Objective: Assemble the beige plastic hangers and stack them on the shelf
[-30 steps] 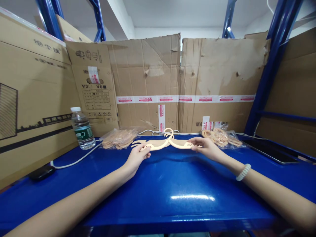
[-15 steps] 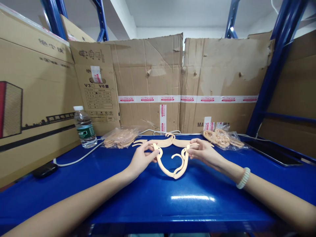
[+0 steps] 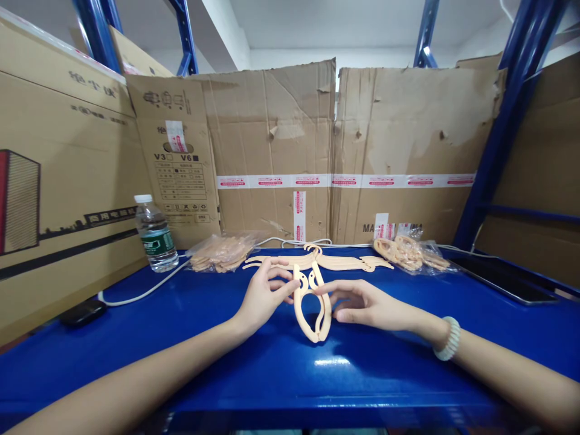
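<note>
A cream plastic folding hanger (image 3: 299, 311) stands above the blue table with its two arms folded close together, its joint lowest. My left hand (image 3: 267, 296) is closed on its left arm, thumb in front and fingers behind. My right hand (image 3: 369, 305) has its index finger against the hanger's right arm; the thumb is apart from it, and the fingers are partly spread. Just behind, several similar cream hangers (image 3: 342, 262) lie unfolded in a stack, hooks toward the back.
Clear bags of cream hangers lie at back left (image 3: 222, 252) and back right (image 3: 405, 252). A water bottle (image 3: 156, 235), a black object (image 3: 83, 312) and a white cable (image 3: 136, 300) are on the left. A dark phone-like slab (image 3: 505, 281) lies right. Cardboard (image 3: 272, 145) walls the back.
The hanger's arms have swung inward from a wide V to nearly side by side. My right hand has moved left and lower, its thumb coming off the hanger; my left hand keeps its grip.
</note>
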A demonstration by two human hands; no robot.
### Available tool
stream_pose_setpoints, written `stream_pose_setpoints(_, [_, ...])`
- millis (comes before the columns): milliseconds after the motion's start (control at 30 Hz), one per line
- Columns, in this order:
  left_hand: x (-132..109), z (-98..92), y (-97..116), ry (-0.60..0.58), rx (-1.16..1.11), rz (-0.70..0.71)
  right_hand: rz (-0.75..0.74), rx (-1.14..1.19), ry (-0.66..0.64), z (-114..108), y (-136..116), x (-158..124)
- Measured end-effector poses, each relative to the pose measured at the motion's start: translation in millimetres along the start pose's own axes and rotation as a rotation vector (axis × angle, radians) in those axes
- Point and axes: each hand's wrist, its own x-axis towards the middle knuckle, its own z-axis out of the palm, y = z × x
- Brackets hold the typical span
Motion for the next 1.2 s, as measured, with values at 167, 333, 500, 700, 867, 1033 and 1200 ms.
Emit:
stream_pose_setpoints(167, [-0.7,-1.7,-1.3,-0.053,0.073,0.034,-0.013,0.008,-0.013,-2.5,1.0,0.2])
stream_pose_setpoints(333, [-3.1,0.0,-1.9,-0.224,0.076,-0.004,0.008,0.047,-0.009,-3.5,3.3,0.4])
stream_pose_setpoints(500, [-1.6,1.1,-0.6,-0.196,0.081,-0.013,0.004,0.010,0.031,-7.0,8.6,0.2])
stream_pose_setpoints(700, [2.0,-1.3,-4.9,-0.155,0.099,-0.047,-0.028,-0.072,0.099,-7.3,13.5,-0.3])
stream_pose_setpoints(867, [-0.4,0.2,-6.4,-0.193,0.119,-0.050,-0.053,-0.151,0.048,-3.8,10.3,0.9])
stream_pose_setpoints(1033, [-2.7,2.0,-2.5,-0.247,0.159,-0.056,-0.106,-0.353,0.017,-1.6,3.4,0.5])
stream_pose_setpoints(1200, [-3.0,-2.0,-4.9,-0.335,0.294,0.100,-0.113,-0.558,0.124,-2.5,15.3,1.1])
